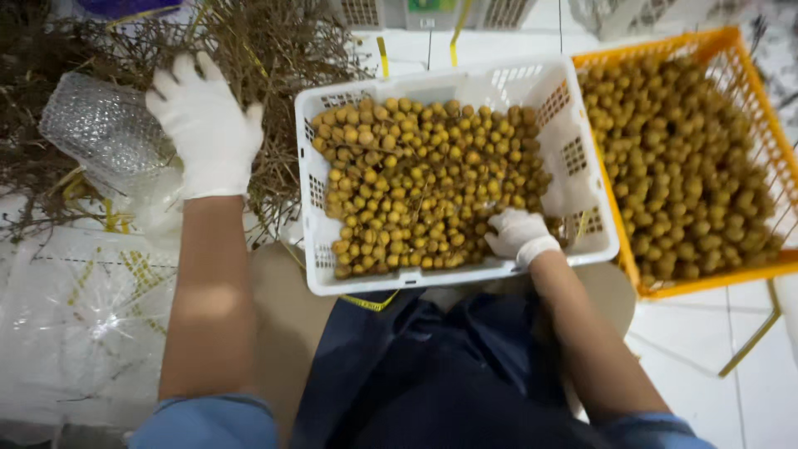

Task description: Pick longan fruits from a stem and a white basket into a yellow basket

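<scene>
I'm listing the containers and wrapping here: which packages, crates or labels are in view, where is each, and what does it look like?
White crate: centre, on the lap, slotted plastic, full of small tan fruit.
Orange crate: right, slotted plastic, same fruit.
Bubble wrap: upper left, clear roll on dry twigs, beside the left hand.
Right hand: inside the white crate.
Labels: none readable.

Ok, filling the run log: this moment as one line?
left hand on dry twigs | right hand in fruit, white crate | orange crate beside

— What's in the white crate (320,187)?
— Small round yellow-brown fruits (416,179), heaped nearly to its rim.
— And on the left?
— A pile of dry brown twigs (274,50) beside crumpled bubble wrap (100,129).
</scene>
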